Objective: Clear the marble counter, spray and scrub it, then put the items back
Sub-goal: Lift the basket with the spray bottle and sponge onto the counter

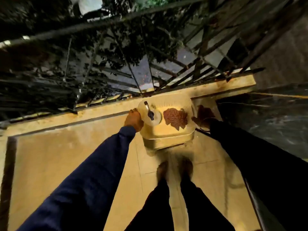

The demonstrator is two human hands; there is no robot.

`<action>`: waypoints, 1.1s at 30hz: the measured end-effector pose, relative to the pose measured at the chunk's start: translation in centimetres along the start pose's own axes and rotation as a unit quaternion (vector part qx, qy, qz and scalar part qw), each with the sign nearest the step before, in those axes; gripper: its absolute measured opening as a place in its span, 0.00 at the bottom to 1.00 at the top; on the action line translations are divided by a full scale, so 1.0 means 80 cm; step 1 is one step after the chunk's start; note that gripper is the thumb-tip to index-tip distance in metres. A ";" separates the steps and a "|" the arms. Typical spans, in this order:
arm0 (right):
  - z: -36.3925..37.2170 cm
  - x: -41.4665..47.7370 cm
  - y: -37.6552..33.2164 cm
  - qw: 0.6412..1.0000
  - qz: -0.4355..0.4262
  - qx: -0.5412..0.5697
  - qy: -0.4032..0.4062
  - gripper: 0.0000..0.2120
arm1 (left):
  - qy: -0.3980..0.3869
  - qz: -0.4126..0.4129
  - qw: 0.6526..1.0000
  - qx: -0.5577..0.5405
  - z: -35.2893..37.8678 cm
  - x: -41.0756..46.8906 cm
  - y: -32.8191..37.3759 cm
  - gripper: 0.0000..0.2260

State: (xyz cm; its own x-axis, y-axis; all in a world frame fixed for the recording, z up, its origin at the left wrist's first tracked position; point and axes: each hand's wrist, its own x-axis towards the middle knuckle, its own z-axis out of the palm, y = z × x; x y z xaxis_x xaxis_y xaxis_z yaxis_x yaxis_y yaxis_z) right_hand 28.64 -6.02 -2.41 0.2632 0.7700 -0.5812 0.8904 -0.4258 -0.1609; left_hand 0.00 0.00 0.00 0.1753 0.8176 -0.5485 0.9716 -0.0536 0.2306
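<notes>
The person is standing on a tiled floor (pixel 70 164), holding a cream rectangular plastic container with a brown leaf print and a round lid fitted with a dark tap (pixel 166 124) out in front of the body, by a ledge below a black metal railing (pixel 183 75). The left hand (pixel 134 120) is pressing flat against its left side; the right hand (pixel 204 116) is gripping the opposite side, probably so the bulky load stays level. The dark marble table (pixel 266 117) is lying to the right, just beside the container, which looks lifted clear of it.
</notes>
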 end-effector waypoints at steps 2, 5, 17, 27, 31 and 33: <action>0.011 0.019 -0.004 0.999 0.024 0.025 -0.016 0.33 | -0.009 -0.025 1.000 -0.005 0.018 0.012 -0.001 0.19; 0.027 0.042 -0.008 0.998 0.023 0.056 -0.001 0.27 | 0.009 -0.078 0.997 -0.028 0.046 0.032 -0.010 0.18; -0.077 0.003 -0.032 0.992 -0.025 0.096 0.082 0.20 | 0.104 -0.124 0.973 -0.167 -0.045 -0.005 -0.015 0.08; -0.321 -0.108 0.044 0.983 -0.010 0.123 0.139 0.14 | 0.141 0.007 0.968 -0.209 -0.235 -0.122 0.152 0.06; -0.382 -0.162 0.127 0.977 0.037 0.136 0.157 0.14 | 0.076 0.069 0.962 -0.252 -0.235 -0.146 0.234 0.06; -0.394 -0.180 0.174 0.975 0.063 0.149 0.155 0.14 | 0.027 0.086 0.949 -0.304 -0.209 -0.139 0.269 0.10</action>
State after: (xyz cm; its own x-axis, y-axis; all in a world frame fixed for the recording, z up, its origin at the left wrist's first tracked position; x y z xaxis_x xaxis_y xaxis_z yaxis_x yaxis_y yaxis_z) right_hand 48.94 -8.06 28.85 0.5045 0.7893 -0.3500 0.7088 -0.6101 -0.3541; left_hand 16.33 -0.61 24.52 0.2982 0.8562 -0.4219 0.6557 0.1375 0.7424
